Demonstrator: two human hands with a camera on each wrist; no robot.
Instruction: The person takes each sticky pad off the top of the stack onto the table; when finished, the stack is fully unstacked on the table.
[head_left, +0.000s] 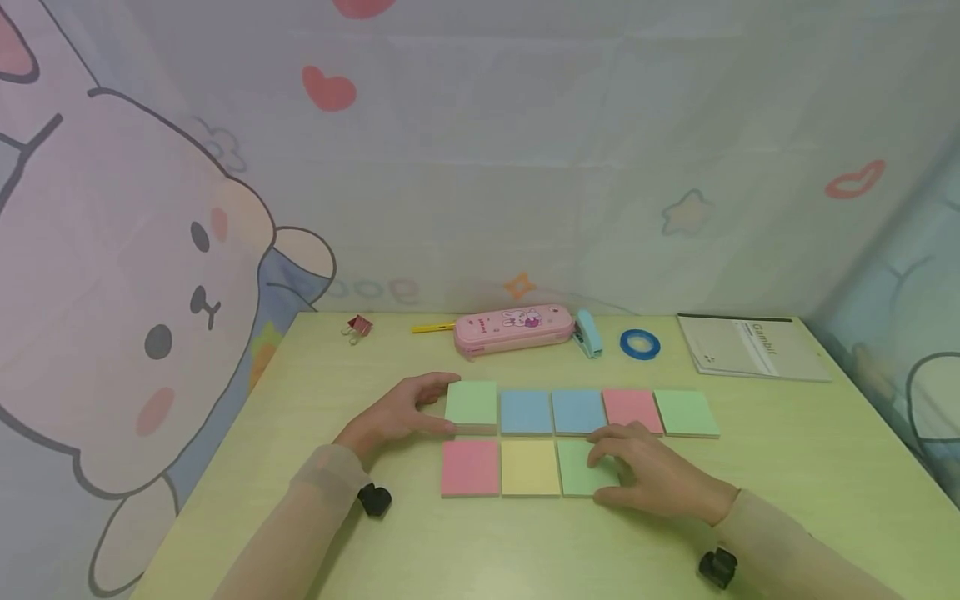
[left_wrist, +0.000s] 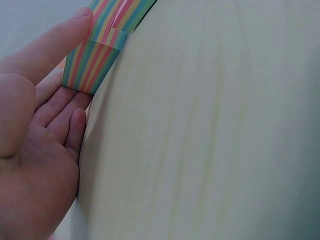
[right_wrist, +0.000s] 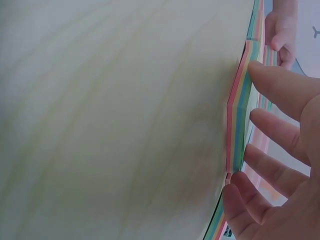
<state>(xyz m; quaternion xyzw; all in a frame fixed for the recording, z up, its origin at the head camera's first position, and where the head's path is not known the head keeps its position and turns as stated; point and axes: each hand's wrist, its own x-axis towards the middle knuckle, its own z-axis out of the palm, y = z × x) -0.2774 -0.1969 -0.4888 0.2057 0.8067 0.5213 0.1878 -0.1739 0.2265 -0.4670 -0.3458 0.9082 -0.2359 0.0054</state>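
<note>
Square sticky note pads lie in two rows. My left hand (head_left: 405,408) pinches the light green sticky note pad (head_left: 471,407) at the left end of the back row, thumb on its near side and fingers at the far side. In the left wrist view its edge shows striped layers (left_wrist: 90,62). My right hand (head_left: 652,473) holds another green pad (head_left: 576,471) at the right end of the front row, thumb at the near edge and fingers toward the far side. Left of it are a yellow pad (head_left: 530,468) and a pink pad (head_left: 470,468).
The back row continues with blue pads (head_left: 526,413), a pink pad (head_left: 628,408) and a green pad (head_left: 686,413). Behind are a binder clip (head_left: 360,326), yellow pen (head_left: 432,328), pink pencil case (head_left: 513,329), stapler (head_left: 588,333), blue tape roll (head_left: 624,344) and notebook (head_left: 742,350).
</note>
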